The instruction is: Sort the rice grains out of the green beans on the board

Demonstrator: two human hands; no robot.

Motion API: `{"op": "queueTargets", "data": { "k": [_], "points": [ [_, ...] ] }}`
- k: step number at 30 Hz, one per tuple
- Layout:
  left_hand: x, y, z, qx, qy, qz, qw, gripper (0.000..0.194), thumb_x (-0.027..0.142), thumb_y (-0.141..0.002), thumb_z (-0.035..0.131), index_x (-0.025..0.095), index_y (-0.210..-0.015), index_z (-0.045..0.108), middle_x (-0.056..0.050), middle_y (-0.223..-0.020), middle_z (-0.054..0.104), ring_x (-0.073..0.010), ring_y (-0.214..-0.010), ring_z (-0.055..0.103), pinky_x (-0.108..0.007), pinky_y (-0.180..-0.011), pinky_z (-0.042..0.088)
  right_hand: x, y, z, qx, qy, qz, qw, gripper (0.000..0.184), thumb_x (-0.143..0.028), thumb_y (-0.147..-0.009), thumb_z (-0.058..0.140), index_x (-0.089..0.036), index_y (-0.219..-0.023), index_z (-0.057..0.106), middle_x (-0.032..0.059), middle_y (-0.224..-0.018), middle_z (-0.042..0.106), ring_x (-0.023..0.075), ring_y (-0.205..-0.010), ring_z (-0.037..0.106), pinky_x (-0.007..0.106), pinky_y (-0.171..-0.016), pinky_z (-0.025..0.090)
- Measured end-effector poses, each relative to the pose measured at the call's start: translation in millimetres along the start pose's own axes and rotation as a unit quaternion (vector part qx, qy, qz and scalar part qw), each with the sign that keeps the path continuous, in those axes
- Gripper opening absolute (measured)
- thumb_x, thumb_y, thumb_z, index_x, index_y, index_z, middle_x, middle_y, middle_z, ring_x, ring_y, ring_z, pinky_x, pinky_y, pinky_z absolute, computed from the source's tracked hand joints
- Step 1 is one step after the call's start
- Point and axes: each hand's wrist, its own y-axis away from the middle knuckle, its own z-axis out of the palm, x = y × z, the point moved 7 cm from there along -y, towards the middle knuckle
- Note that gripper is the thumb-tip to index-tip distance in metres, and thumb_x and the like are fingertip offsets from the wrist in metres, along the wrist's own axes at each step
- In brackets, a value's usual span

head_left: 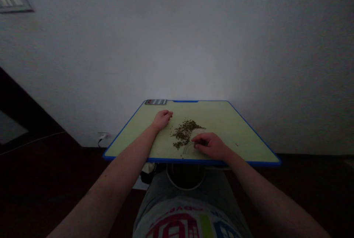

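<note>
Seeds (183, 133), small and dark green, lie in a loose heap on a pale green cutting board (221, 120) with blue edge. Right hand (210, 146) curls over a see-through cup (188, 149), which lies tilted on its side touching the heap, and the hand seems closed on it. Left hand (162, 119) rests apart on the board, loosely curled, holding nothing, just beside the heap. Round bin (186, 176) stands below the board, and a small flat device (155, 101) lies at its far edge.
</note>
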Motion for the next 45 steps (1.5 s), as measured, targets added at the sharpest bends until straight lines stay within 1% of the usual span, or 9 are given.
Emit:
{"op": "queueTargets", "data": {
  "k": [3, 9, 16, 18, 21, 25, 30, 36, 45],
  "points": [
    [-2, -1, -0.6, 0.007, -0.010, 0.002, 1.000, 0.037, 0.050, -0.072, 0.045, 0.016, -0.063, 0.055, 0.003, -0.047, 0.045, -0.0082, -0.043, 0.040, -0.022, -0.044, 0.031, -2, -1, 4, -0.020, 0.022, -0.007, 1.000, 0.024, -0.022, -0.073, 0.057, -0.017, -0.095, 0.065, 0.0006, -0.066, 0.061, 0.0119, -0.060, 0.053, 0.023, -0.056, 0.042],
    [-2, 1, 0.8, 0.001, -0.002, -0.004, 1.000, 0.036, 0.051, -0.072, 0.046, 0.016, -0.065, 0.055, 0.005, -0.045, 0.043, -0.0083, -0.042, 0.039, -0.022, -0.044, 0.031, 0, 0, 7, -0.039, 0.000, 0.003, 0.999, 0.025, -0.023, -0.074, 0.057, -0.018, -0.097, 0.065, -0.0005, -0.064, 0.059, 0.0113, -0.057, 0.052, 0.022, -0.053, 0.040],
    [-2, 1, -0.3, 0.002, -0.008, 0.003, 1.000, 0.036, 0.050, -0.072, 0.046, 0.016, -0.065, 0.055, 0.005, -0.045, 0.043, -0.0083, -0.042, 0.039, -0.022, -0.044, 0.030, 4, 0, 5, -0.027, -0.003, 0.006, 1.000, 0.024, -0.023, -0.074, 0.058, -0.017, -0.096, 0.065, -0.0001, -0.065, 0.060, 0.0117, -0.058, 0.053, 0.023, -0.054, 0.041],
    [-3, 1, -0.9, 0.004, -0.009, 0.001, 1.000, 0.036, 0.050, -0.072, 0.046, 0.016, -0.065, 0.055, 0.005, -0.045, 0.043, -0.0084, -0.042, 0.039, -0.022, -0.044, 0.030, 3, -1, 5, -0.021, 0.005, 0.005, 1.000, 0.024, -0.024, -0.074, 0.057, -0.017, -0.096, 0.065, 0.0012, -0.069, 0.062, 0.0126, -0.061, 0.055, 0.024, -0.057, 0.043],
    [-4, 1, -1.4, 0.005, -0.003, -0.003, 1.000, 0.036, 0.050, -0.072, 0.046, 0.016, -0.064, 0.055, 0.004, -0.045, 0.044, -0.0086, -0.043, 0.040, -0.023, -0.045, 0.030, -3, -5, 4, -0.012, 0.035, -0.008, 0.999, 0.025, -0.024, -0.076, 0.057, -0.018, -0.099, 0.065, 0.0036, -0.079, 0.065, 0.0147, -0.071, 0.058, 0.027, -0.065, 0.045],
    [-4, 2, -0.9, 0.001, 0.021, -0.006, 1.000, 0.036, 0.050, -0.071, 0.047, 0.016, -0.064, 0.055, 0.004, -0.045, 0.043, -0.0082, -0.042, 0.038, -0.023, -0.045, 0.030, -10, -8, 9, -0.034, 0.056, -0.023, 0.998, 0.027, -0.022, -0.077, 0.056, -0.019, -0.102, 0.064, 0.0043, -0.085, 0.067, 0.0156, -0.075, 0.060, 0.028, -0.070, 0.045],
    [-5, 0, -1.2, 0.001, 0.012, -0.004, 1.000, 0.036, 0.050, -0.071, 0.047, 0.015, -0.064, 0.055, 0.004, -0.046, 0.043, -0.0078, -0.043, 0.038, -0.022, -0.044, 0.029, -8, -7, 10, -0.052, 0.053, -0.020, 0.997, 0.027, -0.022, -0.077, 0.056, -0.018, -0.102, 0.064, 0.0035, -0.081, 0.068, 0.0148, -0.071, 0.060, 0.026, -0.066, 0.045],
    [-5, -2, 0.1, -0.006, -0.018, 0.002, 1.000, 0.039, 0.051, -0.072, 0.045, 0.015, -0.065, 0.056, 0.004, -0.047, 0.045, -0.0081, -0.044, 0.039, -0.022, -0.044, 0.030, -6, -5, 9, -0.050, 0.044, -0.021, 0.998, 0.028, -0.023, -0.076, 0.057, -0.020, -0.102, 0.064, 0.0019, -0.077, 0.067, 0.0138, -0.068, 0.059, 0.025, -0.064, 0.045],
    [-2, 1, 0.0, -0.004, -0.003, -0.009, 1.000, 0.037, 0.050, -0.071, 0.047, 0.015, -0.064, 0.055, 0.004, -0.047, 0.044, -0.0076, -0.043, 0.039, -0.021, -0.044, 0.030, -10, -2, 6, -0.041, 0.042, -0.018, 0.998, 0.026, -0.023, -0.076, 0.056, -0.019, -0.100, 0.065, 0.0025, -0.081, 0.069, 0.0144, -0.073, 0.062, 0.026, -0.068, 0.047]
  ]
}}
